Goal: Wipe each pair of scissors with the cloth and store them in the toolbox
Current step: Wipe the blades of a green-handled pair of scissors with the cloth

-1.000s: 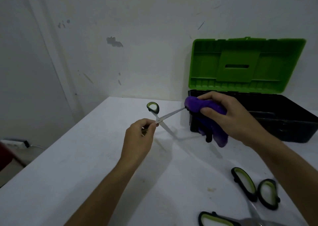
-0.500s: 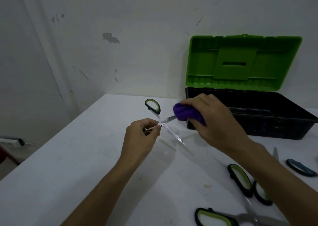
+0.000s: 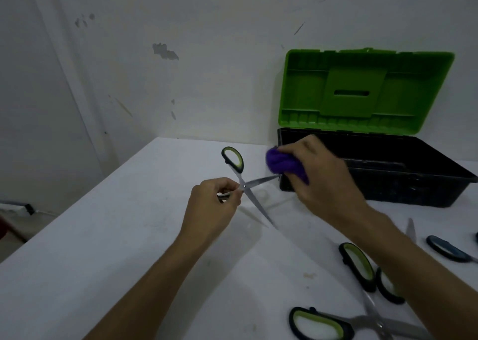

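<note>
Scissors [image 3: 244, 183] splayed wide, green-black handles, one blade in purple cloth [image 3: 283, 165].

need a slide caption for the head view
Left hand holds open scissors; right hand wipes one blade with purple cloth beside open toolbox.

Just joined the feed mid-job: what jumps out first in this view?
The open toolbox with its bright green lid raised stands against the wall at the back right of the table. In front of it, the right hand grips a purple cloth at the tip of one blade of the spread scissors that the left hand holds. More scissors lie at the near right.
</note>
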Motion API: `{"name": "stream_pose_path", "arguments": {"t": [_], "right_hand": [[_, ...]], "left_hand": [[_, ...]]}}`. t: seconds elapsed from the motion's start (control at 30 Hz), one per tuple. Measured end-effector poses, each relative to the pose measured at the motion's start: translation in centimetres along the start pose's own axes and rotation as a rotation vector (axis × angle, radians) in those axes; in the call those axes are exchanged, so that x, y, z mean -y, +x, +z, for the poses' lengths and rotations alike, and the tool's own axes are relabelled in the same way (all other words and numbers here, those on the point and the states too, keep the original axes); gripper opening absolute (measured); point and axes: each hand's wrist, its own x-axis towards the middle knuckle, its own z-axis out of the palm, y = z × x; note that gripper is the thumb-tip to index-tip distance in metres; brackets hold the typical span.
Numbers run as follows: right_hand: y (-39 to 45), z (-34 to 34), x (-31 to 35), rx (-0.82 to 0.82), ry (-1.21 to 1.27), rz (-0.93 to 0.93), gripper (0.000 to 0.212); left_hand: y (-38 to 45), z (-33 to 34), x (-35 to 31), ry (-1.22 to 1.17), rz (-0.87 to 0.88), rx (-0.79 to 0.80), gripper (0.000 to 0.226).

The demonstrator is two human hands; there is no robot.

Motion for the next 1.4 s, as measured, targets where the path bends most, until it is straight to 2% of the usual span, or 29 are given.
{"name": "stream_pose_path", "arguments": {"t": [0.07,0.17,0.37,0.47,0.7,0.87,0.97,1.1,1.2,1.3,1.4], "right_hand": [[-0.5,1.3,0.7,0.096,-0.081,-0.091,0.05],[-1.0,2.6,0.9,0.151,-0.15,-0.158,0.055],[-1.0,3.0,0.1,0.221,-0.036,-0.238,0.05],[-1.2,3.3,-0.3,0.233,0.004,-0.204,0.053],[-1.3,3.3,-0.2,0.164,-0.041,-0.178,0.044],[-0.7,1.9,-2.1,0.07,-0.241,-0.112,0.039],[-0.5,1.5,-1.7,0.036,-0.193,-0.131,0.041],[-0.9,2.3,0.3,0.086,-0.116,-0.168,0.054],[-1.3,3.2,0.2,0.129,-0.117,-0.195,0.048],[-1.2,2.7,-1.3,0.115,-0.17,-0.119,0.042],[-1.0,1.3,-2.2,0.051,-0.191,-0.071,0.046]], "left_hand": [[-0.2,0.2,-0.3,0.016,0.022,0.016,0.013],[-0.3,0.3,-0.5,0.038,0.026,0.033,0.015],[-0.3,0.4,-0.4,0.027,0.005,0.042,0.014],[-0.4,0.5,-0.2,0.044,0.014,0.046,0.013],[-0.5,0.3,-0.6,0.05,0.056,0.049,0.015],[-0.1,-0.2,-0.6,-0.001,-0.022,0.021,0.019],[0.0,0.1,-0.4,0.03,-0.028,0.023,0.016],[-0.5,0.8,-0.4,0.085,0.03,0.044,0.012],[-0.5,0.7,-0.2,0.134,0.097,0.022,0.01],[-0.2,0.0,0.1,0.077,0.069,-0.01,0.012],[0.0,-0.3,0.2,-0.005,0.038,-0.018,0.016]]}}
